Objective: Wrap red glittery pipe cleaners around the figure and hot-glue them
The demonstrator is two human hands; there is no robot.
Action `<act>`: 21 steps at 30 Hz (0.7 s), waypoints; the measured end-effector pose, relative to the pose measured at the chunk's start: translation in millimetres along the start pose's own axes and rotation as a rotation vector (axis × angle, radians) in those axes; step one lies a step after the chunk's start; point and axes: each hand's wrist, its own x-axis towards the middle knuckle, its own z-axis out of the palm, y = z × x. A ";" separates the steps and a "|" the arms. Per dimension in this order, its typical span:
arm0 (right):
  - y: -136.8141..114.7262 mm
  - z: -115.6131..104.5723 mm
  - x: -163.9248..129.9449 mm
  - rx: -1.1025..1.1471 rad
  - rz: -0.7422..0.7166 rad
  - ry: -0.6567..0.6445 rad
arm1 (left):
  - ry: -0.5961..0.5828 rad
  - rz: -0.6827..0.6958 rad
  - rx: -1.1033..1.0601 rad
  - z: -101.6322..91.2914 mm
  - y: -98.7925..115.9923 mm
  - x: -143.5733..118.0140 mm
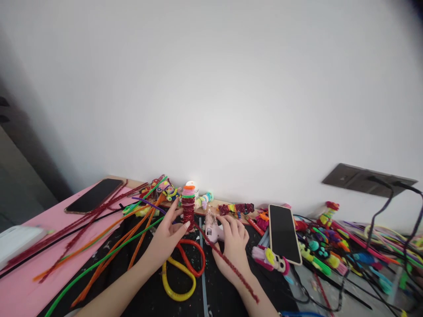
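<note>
We look down at a cluttered craft table (211,304) set against a plain white wall. Our left hand (167,237) stands a small upright figure wound from sparkly red pipe cleaner (188,211), capped with pink, green and orange rings, at the middle of the table's far edge; the thumb and fingers close lightly around its lower part. A long strand of the same red pipe cleaner (228,264) trails from the figure's base and runs diagonally across our right wrist. Our right hand (233,244) lies palm down just beside the figure, fingers curled over a pale pink glue gun (213,232); it rests on it, though we cannot tell how firmly it grips.

Between our forearms lies a pair of scissors with red and yellow loop handles (183,273). To the left, long orange, green and red pipe cleaners (109,246) fan across a pink sheet (20,290), where a dark phone (94,196) lies face up. To the right a second phone (284,233) lies beside a heap of colourful small finished figures (317,251) and black cables (383,207) leading to a wall socket (366,179)
</note>
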 end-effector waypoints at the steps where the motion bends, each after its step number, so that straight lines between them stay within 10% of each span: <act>1: -3.0 -2.2 0.4 0.048 -0.037 0.000 | -0.008 0.020 0.031 -0.2 -1.7 -0.5; 21: -15.1 -3.2 -4.4 0.304 -0.173 0.065 | -0.202 0.096 0.151 5.2 -3.1 -10.3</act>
